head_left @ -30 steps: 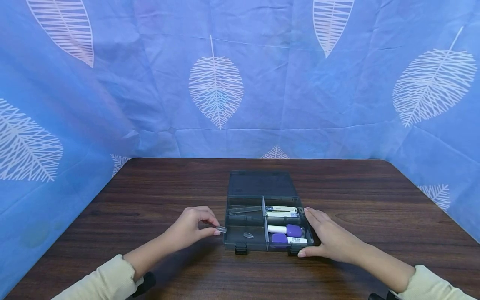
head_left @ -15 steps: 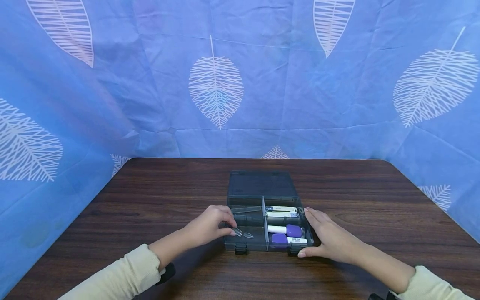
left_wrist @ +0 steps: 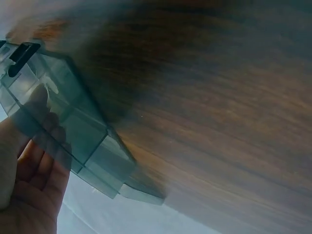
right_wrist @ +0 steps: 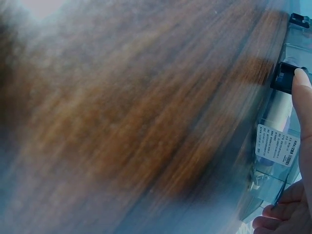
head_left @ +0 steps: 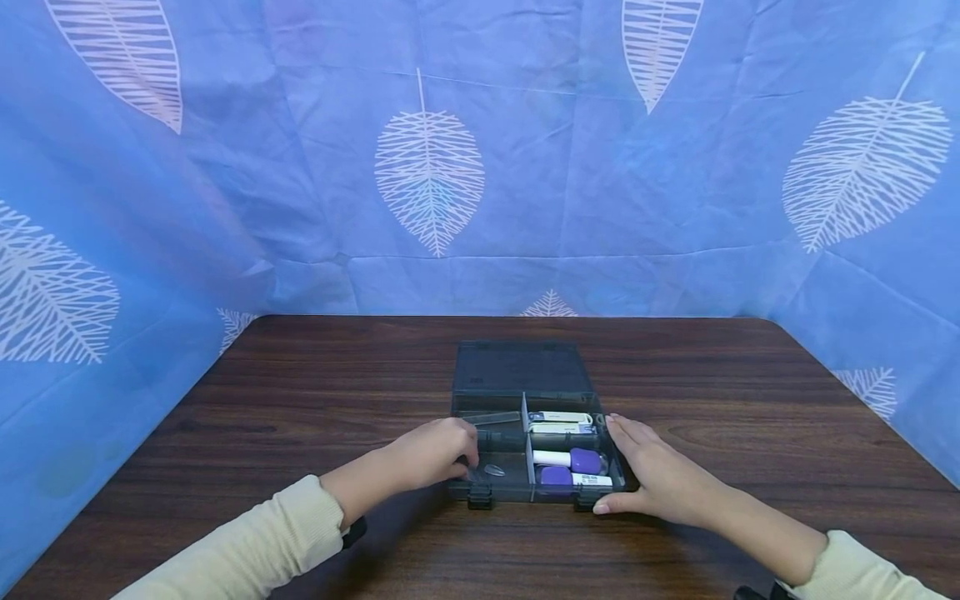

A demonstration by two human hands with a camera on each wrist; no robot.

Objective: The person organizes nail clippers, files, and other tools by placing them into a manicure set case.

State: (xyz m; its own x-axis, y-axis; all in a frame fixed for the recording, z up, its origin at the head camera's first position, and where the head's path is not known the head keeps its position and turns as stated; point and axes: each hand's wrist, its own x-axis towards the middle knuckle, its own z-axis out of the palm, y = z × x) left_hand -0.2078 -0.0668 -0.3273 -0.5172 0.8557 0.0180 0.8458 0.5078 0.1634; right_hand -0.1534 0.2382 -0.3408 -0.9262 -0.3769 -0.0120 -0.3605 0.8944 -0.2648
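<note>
A dark translucent box [head_left: 502, 492] lies with its lid [head_left: 517, 367] swung back. My left hand [head_left: 429, 454] reaches into its front left compartment, pinching a clear false nail [head_left: 474, 476], mostly hidden by the fingers. Beside those fingertips another clear false nail [head_left: 494, 470] lies on the compartment floor. In the left wrist view, the left thumb [left_wrist: 40, 95] shows through the box wall. My right hand [head_left: 667, 483] rests against the box's right side, fingers extended along the wall. Its thumb [right_wrist: 300, 80] touches the front latch [right_wrist: 284, 78].
Two purple nail polish bottles [head_left: 585, 460] with white caps lie in the front right compartment. Behind them are white nail clippers [head_left: 561, 428]. A clear flat strip [head_left: 495, 417] lies in the back left compartment. Around the box extends the brown wooden table [head_left: 337, 375].
My left hand has carried the clear false nail rightward, from beside the box's left edge into the front left compartment, and lowered it there. My right hand stays against the box.
</note>
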